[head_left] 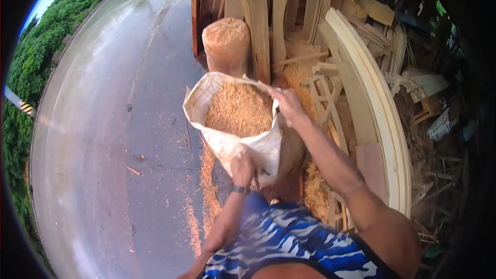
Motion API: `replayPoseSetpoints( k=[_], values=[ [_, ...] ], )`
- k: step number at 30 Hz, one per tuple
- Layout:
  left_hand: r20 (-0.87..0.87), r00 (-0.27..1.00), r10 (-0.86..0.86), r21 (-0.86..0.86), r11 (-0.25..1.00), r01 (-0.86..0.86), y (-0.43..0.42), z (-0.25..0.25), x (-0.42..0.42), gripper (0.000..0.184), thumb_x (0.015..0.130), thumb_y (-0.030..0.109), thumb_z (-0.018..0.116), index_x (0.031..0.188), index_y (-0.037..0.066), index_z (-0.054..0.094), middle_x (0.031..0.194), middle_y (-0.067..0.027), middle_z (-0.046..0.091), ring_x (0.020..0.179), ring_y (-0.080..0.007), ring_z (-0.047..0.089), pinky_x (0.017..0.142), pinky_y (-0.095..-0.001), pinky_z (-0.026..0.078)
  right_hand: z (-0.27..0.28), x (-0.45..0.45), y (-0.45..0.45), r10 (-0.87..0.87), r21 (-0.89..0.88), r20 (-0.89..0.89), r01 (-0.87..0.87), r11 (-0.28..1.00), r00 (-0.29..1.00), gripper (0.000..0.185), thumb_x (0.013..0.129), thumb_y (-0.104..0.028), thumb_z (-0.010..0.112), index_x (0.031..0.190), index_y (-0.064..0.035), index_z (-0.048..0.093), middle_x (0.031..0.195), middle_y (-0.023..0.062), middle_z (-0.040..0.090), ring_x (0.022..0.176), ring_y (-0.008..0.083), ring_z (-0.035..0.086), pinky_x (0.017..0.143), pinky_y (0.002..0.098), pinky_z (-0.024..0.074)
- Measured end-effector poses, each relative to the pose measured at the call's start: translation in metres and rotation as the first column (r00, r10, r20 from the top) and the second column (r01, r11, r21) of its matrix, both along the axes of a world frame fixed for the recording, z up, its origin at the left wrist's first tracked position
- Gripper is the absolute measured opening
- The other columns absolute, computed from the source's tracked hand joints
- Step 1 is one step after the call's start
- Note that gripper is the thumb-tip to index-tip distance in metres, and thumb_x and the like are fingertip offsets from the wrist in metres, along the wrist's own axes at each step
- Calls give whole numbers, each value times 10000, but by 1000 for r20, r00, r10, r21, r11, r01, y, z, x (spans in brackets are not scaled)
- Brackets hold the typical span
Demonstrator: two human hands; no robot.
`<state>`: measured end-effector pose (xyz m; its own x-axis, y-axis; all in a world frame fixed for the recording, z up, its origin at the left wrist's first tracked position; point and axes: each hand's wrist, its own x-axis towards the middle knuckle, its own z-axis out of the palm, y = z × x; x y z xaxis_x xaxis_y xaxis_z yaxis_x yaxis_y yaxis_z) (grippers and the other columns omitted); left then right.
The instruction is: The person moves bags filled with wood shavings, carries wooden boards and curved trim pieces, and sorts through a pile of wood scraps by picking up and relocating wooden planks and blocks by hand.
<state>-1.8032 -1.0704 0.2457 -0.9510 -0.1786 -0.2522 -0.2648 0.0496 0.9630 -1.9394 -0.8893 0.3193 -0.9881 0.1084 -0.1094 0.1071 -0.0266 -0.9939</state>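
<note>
A white woven sack [266, 156] stands open in front of me, with wood shavings [238, 109] filling it to near its rim. My right hand [289, 105] is closed on the sack's rim at the right. My left hand [242, 167], with a dark band at the wrist, is closed against the near side of the sack, on its cloth; the fingertips are partly hidden. Just beyond the open sack stands a second, full sack [227, 46], gathered shut at its top.
Long boards [258, 15] lean upright behind the sacks. A curved pale wooden piece [380, 103] and scrap wood [328, 101] lie to the right. Spilled shavings [209, 191] streak the wet pavement [155, 139] at the left. Green bushes [46, 36] line the far left.
</note>
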Motion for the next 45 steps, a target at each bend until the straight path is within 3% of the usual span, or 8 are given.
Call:
replayPoseSetpoints(
  k=[25, 27, 29, 31, 33, 35, 41, 45],
  values=[
    [-141, 986, -86, -225, 973, 53, 108, -14, -458, 242, 918, 182, 570, 760, -1, 589, 638, -20, 573, 605, -81, 505, 520, -288, 414, -45, -479, 150, -108, -124, 119, 123, 985, 987, 302, 878, -251, 603, 787, 31, 664, 669, 31, 584, 599, 119, 518, 537, 320, 404],
    [-201, 967, -156, -486, 873, 39, 109, -59, -511, 270, 913, 210, 575, 782, -24, 608, 635, -91, 611, 625, -111, 560, 550, -322, 446, -74, -537, 168, 14, 31, 165, -19, 999, 986, 349, 892, -334, 600, 887, 4, 688, 729, 19, 600, 618, 116, 510, 545, 317, 408],
    [-52, 983, -178, -573, 811, 116, 110, -103, -553, 263, 896, 260, 577, 907, 9, 652, 801, -205, 664, 738, -367, 640, 655, -419, 481, -103, -577, 191, 180, 57, 220, -197, 979, 959, 391, 912, -387, 571, 895, -12, 682, 753, 38, 631, 627, 134, 546, 580, 313, 447],
    [6, 963, -268, -634, 744, 211, 108, -180, -591, 356, 909, 346, 538, 965, 17, 660, 858, -178, 685, 786, -369, 654, 676, -440, 480, -96, -591, 212, 203, 406, 170, -257, 877, 964, 423, 913, -406, 544, 941, -7, 682, 892, 159, 690, 776, 275, 654, 716, 384, 495],
    [120, 967, -226, -826, 518, 224, 113, -229, -608, 419, 914, 383, 484, 987, 1, 639, 926, -214, 670, 839, -392, 647, 728, -481, 489, -112, -586, 229, 231, 436, 94, -249, 865, 968, 431, 900, -430, 553, 951, -21, 678, 940, 194, 681, 870, 331, 656, 755, 419, 493],
    [185, 953, -238, -881, 390, 269, 109, -273, -663, 487, 915, 423, 449, 990, -26, 624, 952, -257, 652, 867, -424, 635, 757, -515, 490, -104, -546, 251, 247, 313, 121, -273, 910, 961, 363, 874, -367, 605, 868, -9, 665, 763, 107, 676, 667, 194, 640, 640, 361, 499],
    [167, 949, -268, -762, 575, 297, 139, -211, -692, 553, 914, 431, 496, 873, -100, 645, 850, -320, 632, 804, -454, 623, 709, -490, 483, -181, -346, 318, 76, 321, 414, -224, 920, 907, 320, 948, -299, 510, 737, -70, 582, 597, 0, 529, 552, 105, 496, 521, 295, 417],
    [231, 930, -287, -730, 581, 361, 139, -200, -686, 508, 875, 414, 583, 982, -81, 608, 936, -290, 631, 920, -420, 608, 777, -466, 479, -237, -165, 322, 34, 610, 558, -438, 660, 829, 387, 882, -387, 533, 836, -24, 657, 814, 191, 652, 806, 358, 640, 733, 445, 495]
  ],
)
